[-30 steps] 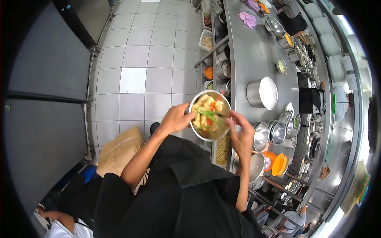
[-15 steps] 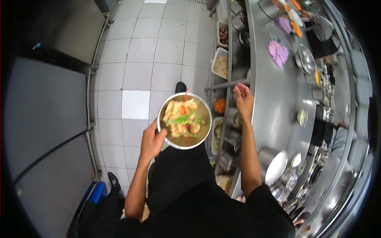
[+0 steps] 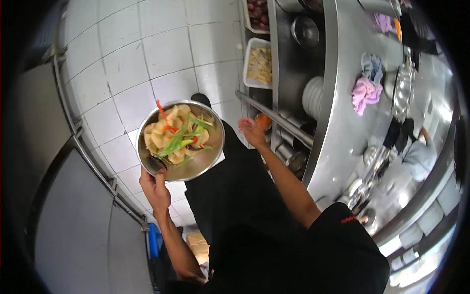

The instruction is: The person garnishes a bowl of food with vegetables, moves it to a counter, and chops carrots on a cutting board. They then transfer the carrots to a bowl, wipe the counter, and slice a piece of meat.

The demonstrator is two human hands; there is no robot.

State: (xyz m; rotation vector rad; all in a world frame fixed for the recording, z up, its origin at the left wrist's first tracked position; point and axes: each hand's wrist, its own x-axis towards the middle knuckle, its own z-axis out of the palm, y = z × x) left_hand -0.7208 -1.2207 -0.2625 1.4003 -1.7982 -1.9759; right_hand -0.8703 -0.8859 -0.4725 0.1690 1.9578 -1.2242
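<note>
A: Your left arm rose from low on your left side, bent at the elbow, and your left hand (image 3: pixel 155 188) was closed on the near rim of the metal bowl (image 3: pixel 181 142), thumb over the edge and fingers beneath.

B: You carried it tilted, in front of your chest and over the tiled floor (image 3: pixel 122 59). The bowl held pale pieces with green and red strips on top.

A: Your right arm reached forward, nearly straight, from the shoulder. Your right hand (image 3: pixel 252 131) was loosely curled and gripped nothing that showed.

B: That hand hung just right of the bowl, apart from it, close to the steel rail (image 3: pixel 281 125) below the counter (image 3: pixel 338 103). Something orange sat just behind your fingers; what it was, I couldn't tell.

A: On the shelf beyond the rail stood a stack of white plates (image 3: pixel 313 98), and a white tub (image 3: pixel 259 63) of pale food sat farther along. A pink cloth (image 3: pixel 364 93) lay on the counter, well apart from both your hands.
</note>
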